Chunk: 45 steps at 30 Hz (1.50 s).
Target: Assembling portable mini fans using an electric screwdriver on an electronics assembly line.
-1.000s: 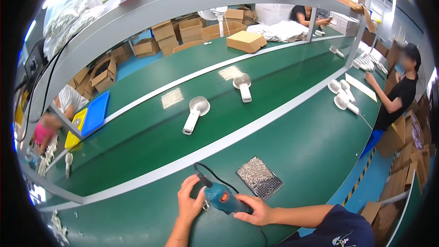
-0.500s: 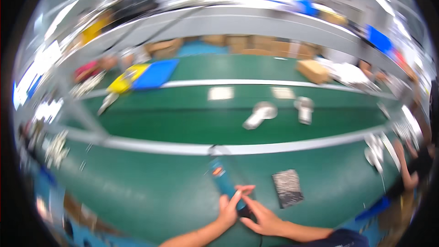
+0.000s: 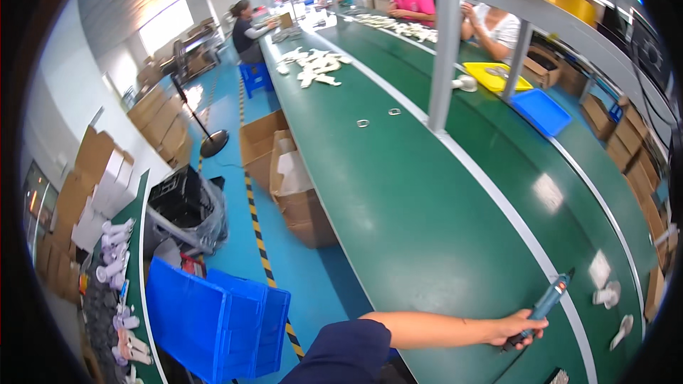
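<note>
My left hand point(image 3: 518, 329) is closed around the dark lower end of a teal electric screwdriver point(image 3: 548, 300), above the green work table point(image 3: 398, 220). The tool slants up to the right, its far end over the pale strip that runs along the table. A thin cord trails from its lower end. Out of view is my right hand. At the bottom edge, below the tool, part of a small patterned flat piece point(image 3: 559, 377) shows. Beyond the strip lie two white parts with rounded heads, one nearer point(image 3: 622, 331) and one farther point(image 3: 607, 294).
Two small metal frames point(image 3: 363, 124) lie farther up the table, before a pile of white parts point(image 3: 316, 65). A grey post point(image 3: 446, 50) rises from the table. Blue bins point(image 3: 206, 320) and an open carton point(image 3: 299, 199) stand left. Co-workers sit at the far end.
The view has swung far to the left. My right hand, earlier at the screwdriver beside my left, has gone out of view. The left hand still holds the tool.
</note>
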Each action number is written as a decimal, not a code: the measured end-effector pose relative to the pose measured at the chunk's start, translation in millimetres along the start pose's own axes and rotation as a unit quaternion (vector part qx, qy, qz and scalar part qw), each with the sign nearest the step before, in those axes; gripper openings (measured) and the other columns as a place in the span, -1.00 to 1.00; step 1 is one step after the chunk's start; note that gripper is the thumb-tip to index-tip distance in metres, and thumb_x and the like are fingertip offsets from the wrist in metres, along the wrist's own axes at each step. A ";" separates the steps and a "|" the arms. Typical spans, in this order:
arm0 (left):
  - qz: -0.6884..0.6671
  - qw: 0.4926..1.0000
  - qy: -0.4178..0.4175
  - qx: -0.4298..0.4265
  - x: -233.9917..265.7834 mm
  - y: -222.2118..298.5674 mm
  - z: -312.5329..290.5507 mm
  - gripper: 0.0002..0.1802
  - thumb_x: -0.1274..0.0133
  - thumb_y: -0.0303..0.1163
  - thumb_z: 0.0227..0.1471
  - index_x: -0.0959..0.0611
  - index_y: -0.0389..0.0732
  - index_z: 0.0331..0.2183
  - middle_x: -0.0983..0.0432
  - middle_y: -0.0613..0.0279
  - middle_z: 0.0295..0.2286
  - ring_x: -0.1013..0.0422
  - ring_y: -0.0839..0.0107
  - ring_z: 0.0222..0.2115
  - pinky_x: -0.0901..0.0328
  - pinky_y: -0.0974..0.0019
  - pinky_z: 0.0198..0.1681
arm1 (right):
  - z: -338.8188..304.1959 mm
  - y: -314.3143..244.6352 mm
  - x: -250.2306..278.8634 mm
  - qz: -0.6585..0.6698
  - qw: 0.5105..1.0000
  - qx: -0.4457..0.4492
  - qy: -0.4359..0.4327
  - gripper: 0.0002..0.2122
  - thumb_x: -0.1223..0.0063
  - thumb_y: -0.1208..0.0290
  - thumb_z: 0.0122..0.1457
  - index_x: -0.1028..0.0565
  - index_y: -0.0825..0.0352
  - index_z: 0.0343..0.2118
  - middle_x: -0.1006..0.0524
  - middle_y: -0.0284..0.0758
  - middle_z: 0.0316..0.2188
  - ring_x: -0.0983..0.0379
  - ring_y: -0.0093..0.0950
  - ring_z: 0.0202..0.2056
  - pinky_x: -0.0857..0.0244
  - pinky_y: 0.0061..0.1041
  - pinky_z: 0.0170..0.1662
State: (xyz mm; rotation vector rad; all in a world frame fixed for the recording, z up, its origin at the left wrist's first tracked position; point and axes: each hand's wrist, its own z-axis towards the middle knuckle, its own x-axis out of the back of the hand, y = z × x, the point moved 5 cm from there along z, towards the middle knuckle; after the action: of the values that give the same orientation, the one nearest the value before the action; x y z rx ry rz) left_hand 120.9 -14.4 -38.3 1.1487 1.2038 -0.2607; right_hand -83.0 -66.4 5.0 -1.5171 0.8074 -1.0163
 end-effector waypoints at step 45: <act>-0.049 0.995 0.009 0.083 -3.8 3.6 33.8 -0.66 -0.26 -0.30 -0.03 -0.43 -0.10 -0.65 -0.27 0.40 -0.74 -0.19 0.55 -0.80 -0.11 0.41 -0.77 | 191.6 -45.7 -55.5 -0.045 0.812 -0.185 -0.552 -0.71 0.13 0.24 0.26 -0.42 0.41 -0.42 -0.43 -0.21 -0.55 -0.33 -0.40 -0.50 -0.21 -0.44 -0.39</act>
State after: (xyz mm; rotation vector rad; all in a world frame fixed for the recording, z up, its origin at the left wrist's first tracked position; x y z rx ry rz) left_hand 141.8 -41.2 -36.1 1.2378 1.2743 -0.4333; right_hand 68.6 68.6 31.1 -2.1133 0.0658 0.1075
